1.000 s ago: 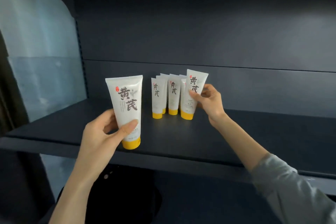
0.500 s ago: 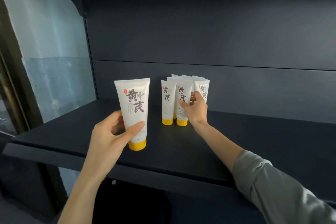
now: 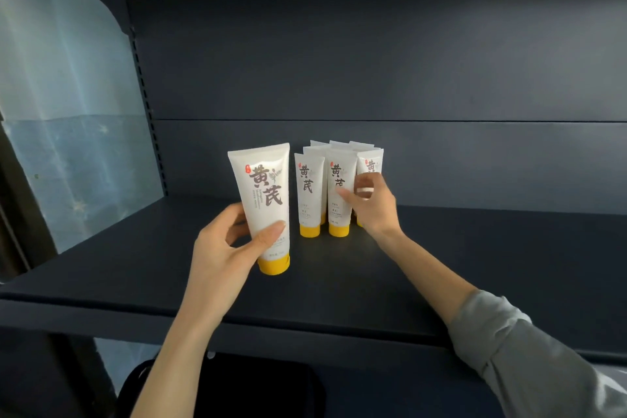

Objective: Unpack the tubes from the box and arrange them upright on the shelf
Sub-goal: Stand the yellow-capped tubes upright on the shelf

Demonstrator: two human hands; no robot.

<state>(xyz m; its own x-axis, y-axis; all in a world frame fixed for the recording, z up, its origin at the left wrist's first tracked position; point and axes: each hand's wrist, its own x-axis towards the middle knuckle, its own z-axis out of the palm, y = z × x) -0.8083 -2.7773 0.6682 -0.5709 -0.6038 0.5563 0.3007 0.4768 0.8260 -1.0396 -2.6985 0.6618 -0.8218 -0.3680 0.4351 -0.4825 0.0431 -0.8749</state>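
My left hand (image 3: 227, 248) grips a white tube with a yellow cap (image 3: 266, 200), upright with the cap down, just above the front of the dark shelf (image 3: 475, 248). Behind it several identical tubes (image 3: 308, 187) stand upright in a tight cluster. My right hand (image 3: 375, 205) is at the cluster's right side. Its thumb lies against the middle front tube (image 3: 339, 214). Its loosely curled fingers cover the lower part of the rightmost tube (image 3: 371, 163), which stands on the shelf. The box is out of view.
The shelf's back wall (image 3: 373, 61) is close behind the cluster. A pale translucent side panel (image 3: 68, 112) closes the left end. The shelf's front edge (image 3: 305, 327) runs below my forearms, with a dark object (image 3: 220, 383) under it.
My right hand set its tube down at the cluster's right end and has loosened its hold. My left hand has kept its tube upright near the shelf front.
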